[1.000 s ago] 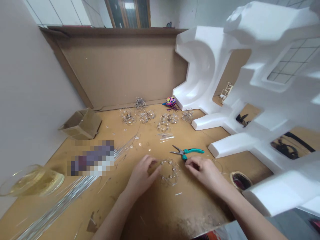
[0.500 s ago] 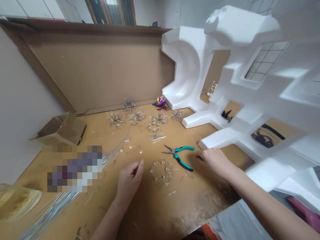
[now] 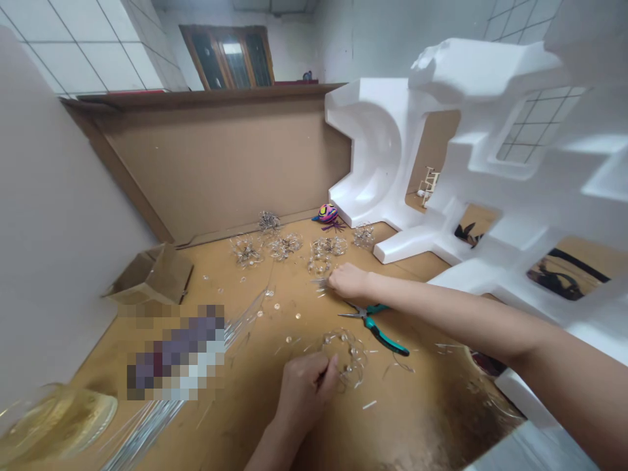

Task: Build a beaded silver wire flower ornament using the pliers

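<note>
My left hand [image 3: 307, 386] is closed, thumb against curled fingers, at the left edge of a wire ring with clear beads [image 3: 360, 369]. Whether it grips the ring is hidden. Reaching across the table, my right hand [image 3: 347, 281] has its fingers curled down at a small pile of short wire pieces [image 3: 320, 285]; what the fingertips hold cannot be seen. Under my right forearm lie needle-nose pliers [image 3: 386, 337] with teal handles, jaws apart. Behind the hand stands a group of beaded wire rings [image 3: 328, 246].
White moulded foam [image 3: 373, 144] stands along the right. A cardboard panel [image 3: 220, 157] rises at the back. To the left are an open cardboard box [image 3: 147, 275], a bundle of long wires [image 3: 147, 428] and a gold-coloured container [image 3: 73, 422]. Loose beads [image 3: 277, 306] and a colourful toy [image 3: 328, 213] lie about.
My right hand has moved left and forward, from beside the pliers to the short wire pieces. My left hand has come right, up to the beaded ring. The camera view has tilted up.
</note>
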Tool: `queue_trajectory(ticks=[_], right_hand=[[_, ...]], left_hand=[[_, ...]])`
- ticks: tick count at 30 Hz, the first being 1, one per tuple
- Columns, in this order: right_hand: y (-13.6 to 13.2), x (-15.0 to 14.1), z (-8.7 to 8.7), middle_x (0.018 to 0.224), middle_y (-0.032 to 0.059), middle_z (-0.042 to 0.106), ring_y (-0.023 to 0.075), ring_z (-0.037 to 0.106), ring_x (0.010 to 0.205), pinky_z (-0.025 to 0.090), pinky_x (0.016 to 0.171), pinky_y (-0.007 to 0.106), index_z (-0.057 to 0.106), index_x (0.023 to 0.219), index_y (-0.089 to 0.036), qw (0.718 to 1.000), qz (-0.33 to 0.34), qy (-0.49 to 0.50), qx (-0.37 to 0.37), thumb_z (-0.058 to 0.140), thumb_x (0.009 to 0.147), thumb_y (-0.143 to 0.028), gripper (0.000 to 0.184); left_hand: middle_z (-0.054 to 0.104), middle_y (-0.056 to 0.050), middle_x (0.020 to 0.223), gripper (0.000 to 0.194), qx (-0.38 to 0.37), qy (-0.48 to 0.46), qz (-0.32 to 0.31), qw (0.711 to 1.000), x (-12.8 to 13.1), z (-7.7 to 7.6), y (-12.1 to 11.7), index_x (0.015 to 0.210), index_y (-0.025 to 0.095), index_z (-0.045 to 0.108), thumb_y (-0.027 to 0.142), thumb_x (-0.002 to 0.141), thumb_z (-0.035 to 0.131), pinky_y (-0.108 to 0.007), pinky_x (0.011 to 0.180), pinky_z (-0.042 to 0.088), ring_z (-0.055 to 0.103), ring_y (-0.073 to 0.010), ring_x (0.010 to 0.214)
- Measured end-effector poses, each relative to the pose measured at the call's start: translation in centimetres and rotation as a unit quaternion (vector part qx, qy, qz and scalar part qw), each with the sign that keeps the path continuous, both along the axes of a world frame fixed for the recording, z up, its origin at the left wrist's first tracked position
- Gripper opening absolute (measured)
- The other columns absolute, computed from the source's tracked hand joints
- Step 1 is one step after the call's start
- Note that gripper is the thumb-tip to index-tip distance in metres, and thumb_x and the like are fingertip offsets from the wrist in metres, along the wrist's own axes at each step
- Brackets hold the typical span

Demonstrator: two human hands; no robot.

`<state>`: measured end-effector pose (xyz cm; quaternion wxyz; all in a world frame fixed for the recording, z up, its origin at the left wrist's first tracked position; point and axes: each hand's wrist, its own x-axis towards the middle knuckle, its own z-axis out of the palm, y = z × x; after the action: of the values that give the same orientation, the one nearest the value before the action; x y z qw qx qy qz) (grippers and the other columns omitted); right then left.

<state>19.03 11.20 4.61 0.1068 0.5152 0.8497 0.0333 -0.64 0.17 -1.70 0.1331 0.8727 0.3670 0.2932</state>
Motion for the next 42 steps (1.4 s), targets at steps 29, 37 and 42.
queue_trajectory(ticks=[29, 37, 42], right_hand=[[-7.7, -2.0, 4.0, 0.087, 0.0184, 0.068, 0.0267, 0.063, 0.086, 0.044, 0.071, 0.032, 0.068, 0.084, -0.009, 0.994, 0.049, 0.096, -0.034, 0.050, 0.069, -0.005, 0.024], [-9.2, -0.1, 3.4, 0.081, 0.0135, 0.068, 0.0251, 0.064, 0.084, 0.046, 0.072, 0.033, 0.064, 0.073, -0.011, 0.952, -0.011, 0.285, -0.112, 0.055, 0.071, -0.009, 0.009], [-9.3, 0.8, 2.6, 0.077, 0.0049, 0.068, 0.0105, 0.065, 0.066, 0.050, 0.060, 0.021, 0.055, 0.096, -0.011, 0.851, -0.064, 0.470, -0.224, 0.047, 0.085, -0.025, 0.020]], left_hand=[[0.065, -0.013, 0.082, 0.028, -0.008, 0.222, 0.047, 0.974, 3.5, 5.5, 3.8, 0.079, 0.014, 0.064, 0.009, 0.083, 0.036, -0.031, 0.072, 0.042, 0.059, -0.0226, 0.081], [0.065, -0.006, 0.071, 0.022, -0.104, 0.100, 0.011, 0.989, 2.9, 5.5, 3.4, 0.069, 0.017, 0.062, 0.020, 0.081, 0.044, -0.026, 0.063, 0.038, 0.057, -0.0175, 0.068], [0.060, 0.000, 0.059, 0.022, -0.359, -0.203, 0.010, 0.911, 2.4, 6.6, 3.3, 0.071, 0.016, 0.059, 0.037, 0.071, 0.060, -0.023, 0.051, 0.039, 0.050, -0.0105, 0.047]])
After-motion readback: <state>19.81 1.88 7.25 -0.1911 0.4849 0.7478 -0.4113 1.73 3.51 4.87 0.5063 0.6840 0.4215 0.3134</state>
